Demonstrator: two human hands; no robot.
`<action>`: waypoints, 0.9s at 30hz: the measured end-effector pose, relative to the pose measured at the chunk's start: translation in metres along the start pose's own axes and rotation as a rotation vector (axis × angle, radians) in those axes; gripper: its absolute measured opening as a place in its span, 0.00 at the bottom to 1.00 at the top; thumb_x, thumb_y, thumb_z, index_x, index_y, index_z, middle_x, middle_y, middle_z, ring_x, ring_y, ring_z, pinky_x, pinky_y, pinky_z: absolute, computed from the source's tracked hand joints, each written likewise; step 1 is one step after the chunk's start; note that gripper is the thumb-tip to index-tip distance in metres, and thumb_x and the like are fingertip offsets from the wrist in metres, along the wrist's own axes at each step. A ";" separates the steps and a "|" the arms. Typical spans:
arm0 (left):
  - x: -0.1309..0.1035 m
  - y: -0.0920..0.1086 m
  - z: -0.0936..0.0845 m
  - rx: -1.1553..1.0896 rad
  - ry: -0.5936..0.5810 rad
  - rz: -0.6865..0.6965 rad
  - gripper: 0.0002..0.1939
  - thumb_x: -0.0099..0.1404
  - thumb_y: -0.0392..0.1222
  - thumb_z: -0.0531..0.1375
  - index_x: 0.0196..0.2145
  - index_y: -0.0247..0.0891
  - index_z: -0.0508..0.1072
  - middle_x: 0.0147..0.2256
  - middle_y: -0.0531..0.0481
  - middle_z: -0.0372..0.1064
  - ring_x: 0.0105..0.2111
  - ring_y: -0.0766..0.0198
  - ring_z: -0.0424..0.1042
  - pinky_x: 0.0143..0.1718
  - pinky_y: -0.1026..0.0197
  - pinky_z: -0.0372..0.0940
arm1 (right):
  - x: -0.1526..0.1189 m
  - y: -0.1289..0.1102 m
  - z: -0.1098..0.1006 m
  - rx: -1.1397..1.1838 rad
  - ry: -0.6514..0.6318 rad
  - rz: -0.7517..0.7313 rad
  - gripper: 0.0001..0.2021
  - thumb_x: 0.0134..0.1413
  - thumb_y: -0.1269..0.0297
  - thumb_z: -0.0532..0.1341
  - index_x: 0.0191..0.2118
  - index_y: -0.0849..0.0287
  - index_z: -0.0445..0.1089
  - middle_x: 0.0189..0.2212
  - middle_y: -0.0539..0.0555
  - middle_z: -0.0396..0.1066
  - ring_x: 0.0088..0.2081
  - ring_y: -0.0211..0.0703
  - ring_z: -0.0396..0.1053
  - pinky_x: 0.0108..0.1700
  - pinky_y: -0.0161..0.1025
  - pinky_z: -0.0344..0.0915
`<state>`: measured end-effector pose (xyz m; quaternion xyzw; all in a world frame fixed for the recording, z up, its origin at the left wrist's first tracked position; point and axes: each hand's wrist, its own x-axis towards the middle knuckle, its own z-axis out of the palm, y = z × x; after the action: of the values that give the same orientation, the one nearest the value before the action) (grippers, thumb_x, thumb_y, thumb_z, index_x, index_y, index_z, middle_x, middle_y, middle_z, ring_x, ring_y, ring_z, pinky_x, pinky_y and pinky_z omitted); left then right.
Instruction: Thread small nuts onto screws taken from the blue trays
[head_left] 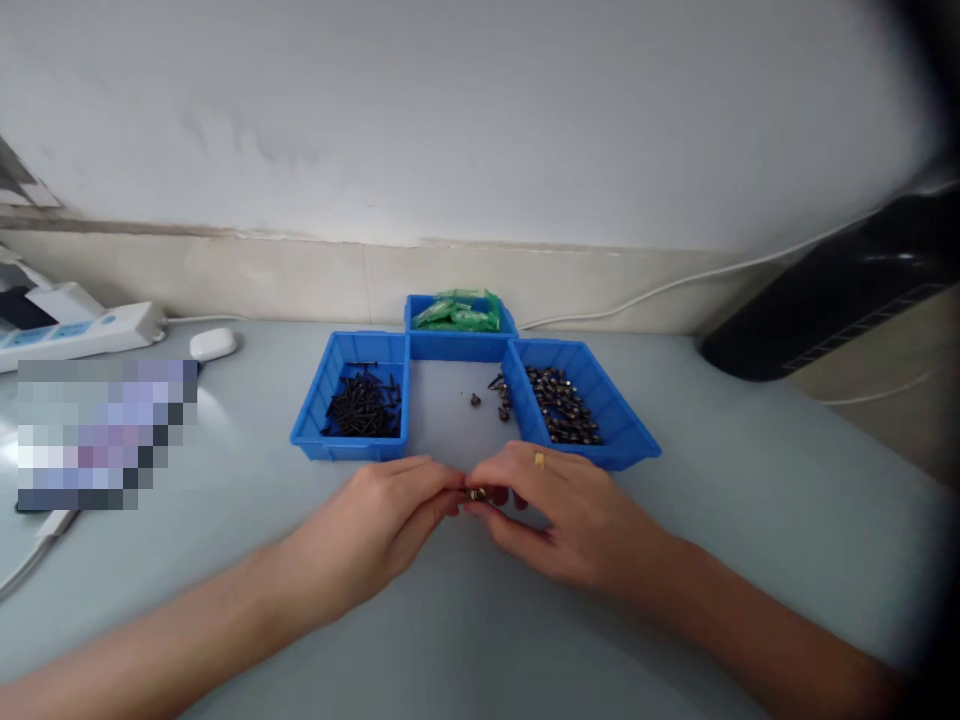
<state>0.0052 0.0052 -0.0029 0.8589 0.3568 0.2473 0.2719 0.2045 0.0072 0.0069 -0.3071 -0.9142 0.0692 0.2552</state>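
My left hand point(405, 510) and my right hand point(559, 515) meet fingertip to fingertip above the table, in front of the blue bins. A small shiny brass-and-dark metal fitting point(477, 494) shows between them, pinched by the thumb and fingers of my right hand. The left thumb and fingers are pressed together at its left side; what they grip is hidden. Black screws point(364, 405) fill part of the left bin point(311, 430). In the right bin point(626, 430) lies a heap of similar dark, shiny metal fittings point(562, 405).
A rear blue bin point(461, 347) holds green plastic packets point(465, 312). Loose fittings point(504, 400) lie beside the right bin. At left are a power strip point(112, 330), a white earbud case point(213, 344) and a blurred-out device point(97, 435) with a cable. A black object point(832, 290) stands at right.
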 end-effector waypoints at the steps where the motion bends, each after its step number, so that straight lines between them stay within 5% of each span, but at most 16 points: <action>1: 0.000 0.000 0.000 0.009 -0.003 -0.017 0.09 0.68 0.35 0.49 0.37 0.37 0.69 0.31 0.53 0.70 0.29 0.69 0.70 0.30 0.69 0.64 | 0.001 0.001 -0.002 -0.031 0.014 -0.008 0.05 0.56 0.69 0.53 0.37 0.59 0.65 0.26 0.49 0.69 0.28 0.37 0.68 0.31 0.33 0.62; 5: -0.001 0.000 -0.002 0.203 -0.051 -0.024 0.13 0.68 0.39 0.49 0.48 0.38 0.66 0.34 0.50 0.72 0.30 0.65 0.71 0.31 0.65 0.65 | 0.005 0.018 -0.020 -0.319 0.204 0.196 0.05 0.55 0.67 0.55 0.36 0.58 0.66 0.29 0.52 0.71 0.29 0.42 0.68 0.30 0.37 0.62; 9: -0.001 -0.002 -0.003 0.433 -0.202 0.023 0.12 0.69 0.39 0.47 0.40 0.38 0.70 0.31 0.50 0.70 0.30 0.61 0.71 0.30 0.60 0.65 | 0.005 0.044 -0.029 -0.558 0.212 0.481 0.09 0.53 0.61 0.58 0.38 0.59 0.68 0.28 0.54 0.72 0.31 0.50 0.69 0.28 0.41 0.62; 12: 0.001 -0.002 -0.002 0.462 -0.252 0.012 0.12 0.69 0.39 0.47 0.38 0.38 0.70 0.31 0.51 0.70 0.30 0.60 0.71 0.30 0.59 0.65 | 0.005 0.045 -0.020 -0.650 0.227 0.338 0.15 0.56 0.61 0.57 0.46 0.64 0.67 0.37 0.60 0.72 0.39 0.54 0.68 0.37 0.45 0.64; 16: 0.002 -0.001 -0.002 0.496 -0.278 -0.004 0.12 0.68 0.39 0.47 0.34 0.38 0.69 0.29 0.51 0.70 0.28 0.61 0.71 0.29 0.59 0.64 | 0.007 0.025 0.001 -0.739 -0.001 -0.043 0.13 0.56 0.75 0.51 0.44 0.65 0.70 0.40 0.59 0.73 0.45 0.51 0.67 0.48 0.47 0.60; 22: 0.002 -0.001 -0.003 0.490 -0.295 0.002 0.11 0.68 0.39 0.47 0.34 0.38 0.68 0.30 0.51 0.70 0.29 0.61 0.71 0.30 0.60 0.63 | 0.013 0.009 0.017 -0.991 -0.269 0.243 0.18 0.54 0.76 0.51 0.49 0.75 0.67 0.47 0.70 0.69 0.56 0.62 0.57 0.56 0.60 0.50; 27: 0.002 -0.002 -0.003 0.504 -0.291 0.007 0.11 0.68 0.39 0.48 0.35 0.37 0.68 0.30 0.51 0.70 0.29 0.62 0.71 0.30 0.62 0.62 | 0.014 0.010 0.018 -1.000 -0.315 0.194 0.17 0.54 0.74 0.53 0.48 0.75 0.69 0.44 0.69 0.71 0.56 0.64 0.56 0.57 0.61 0.48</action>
<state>0.0034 0.0089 -0.0014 0.9270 0.3613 0.0262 0.0975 0.1916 0.0241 -0.0052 -0.4602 -0.8303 -0.3064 -0.0704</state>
